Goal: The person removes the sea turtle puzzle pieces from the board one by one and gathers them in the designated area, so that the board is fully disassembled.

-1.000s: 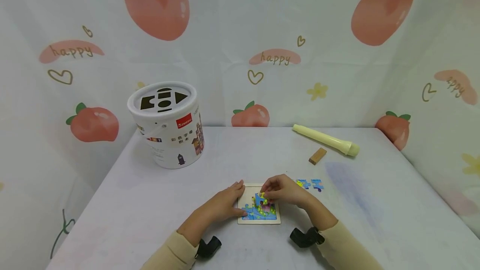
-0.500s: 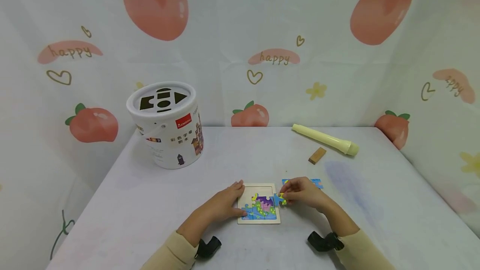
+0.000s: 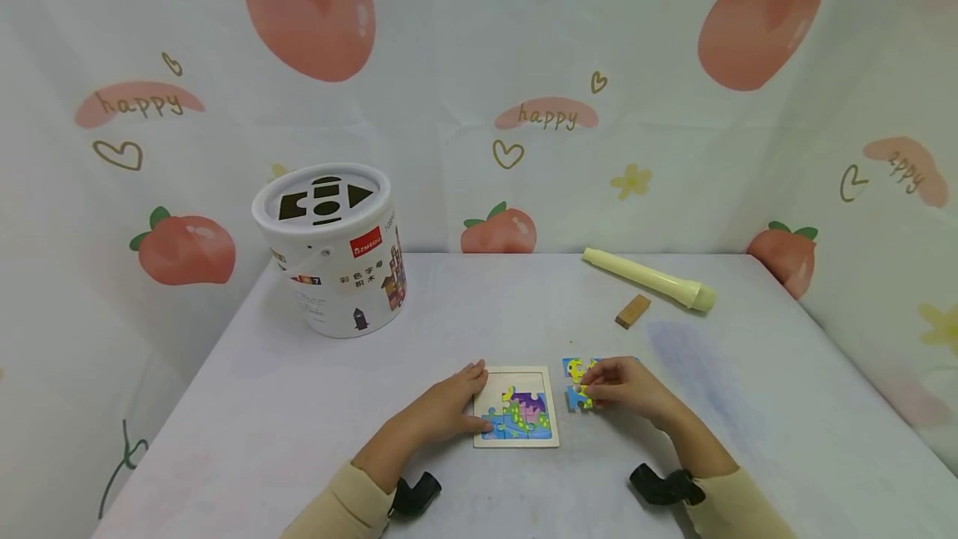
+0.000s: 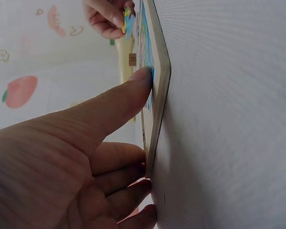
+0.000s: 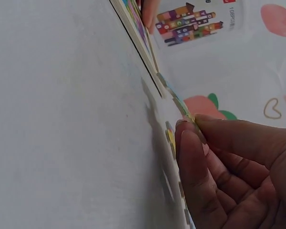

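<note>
Right now, a blue-and-yellow puzzle piece sits just right of lower centre in the head view, its edge pinched in the grip of the right hand. More loose pieces lie just above it in frame. Left of it is the partly filled puzzle tray; the left hand rests there, grip spread, thumb on top. A white bucket stands on the desk, left of centre.
</note>
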Demonstrator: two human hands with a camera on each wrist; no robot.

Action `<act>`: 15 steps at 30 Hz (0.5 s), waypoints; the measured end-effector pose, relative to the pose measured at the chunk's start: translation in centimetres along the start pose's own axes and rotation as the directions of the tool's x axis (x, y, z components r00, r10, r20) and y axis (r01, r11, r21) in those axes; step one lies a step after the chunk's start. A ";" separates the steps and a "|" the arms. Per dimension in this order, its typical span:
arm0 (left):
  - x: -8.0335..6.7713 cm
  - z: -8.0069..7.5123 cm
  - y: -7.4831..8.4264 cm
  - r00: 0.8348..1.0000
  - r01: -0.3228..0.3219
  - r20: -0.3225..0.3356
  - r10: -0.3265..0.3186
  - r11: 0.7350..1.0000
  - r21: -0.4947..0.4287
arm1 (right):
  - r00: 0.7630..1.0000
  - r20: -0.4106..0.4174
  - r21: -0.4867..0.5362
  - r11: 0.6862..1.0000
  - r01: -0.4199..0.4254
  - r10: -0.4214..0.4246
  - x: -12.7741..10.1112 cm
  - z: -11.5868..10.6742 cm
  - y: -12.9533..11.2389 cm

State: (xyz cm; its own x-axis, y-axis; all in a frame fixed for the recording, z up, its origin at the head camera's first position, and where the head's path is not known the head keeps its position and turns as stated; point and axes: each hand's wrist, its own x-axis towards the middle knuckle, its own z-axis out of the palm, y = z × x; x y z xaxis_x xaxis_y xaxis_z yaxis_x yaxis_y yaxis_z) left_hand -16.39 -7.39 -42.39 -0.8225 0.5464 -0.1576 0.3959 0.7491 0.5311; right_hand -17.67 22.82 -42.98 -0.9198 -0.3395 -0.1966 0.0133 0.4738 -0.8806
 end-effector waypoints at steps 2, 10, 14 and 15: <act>0.0 0.0 0.0 1.000 -0.002 0.000 0.002 1.000 -0.002 | 1.000 -0.007 0.004 1.000 -0.006 0.006 0.0 -0.1 0.1; 0.0 0.0 0.0 1.000 0.006 0.002 -0.006 1.000 0.006 | 0.999 -0.027 -0.018 1.000 0.020 -0.020 0.0 0.1 0.2; 0.0 -0.1 0.0 1.000 -0.004 -0.001 0.004 1.000 0.002 | 0.998 -0.064 -0.063 0.998 0.012 -0.016 -0.1 0.2 0.0; 0.0 -0.1 0.1 1.000 -0.006 -0.001 0.006 1.000 0.001 | 0.997 -0.078 -0.086 0.996 0.010 -0.016 -0.1 0.2 0.0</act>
State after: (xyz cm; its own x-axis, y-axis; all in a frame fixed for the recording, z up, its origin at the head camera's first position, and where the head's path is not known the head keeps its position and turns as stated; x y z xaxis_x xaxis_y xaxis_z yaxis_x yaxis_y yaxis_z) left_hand -16.37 -7.39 -42.29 -0.8206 0.5506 -0.1530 0.4017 0.7462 0.5309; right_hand -17.51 22.68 -43.08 -0.9477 -0.2828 -0.1480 -0.0294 0.5390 -0.8418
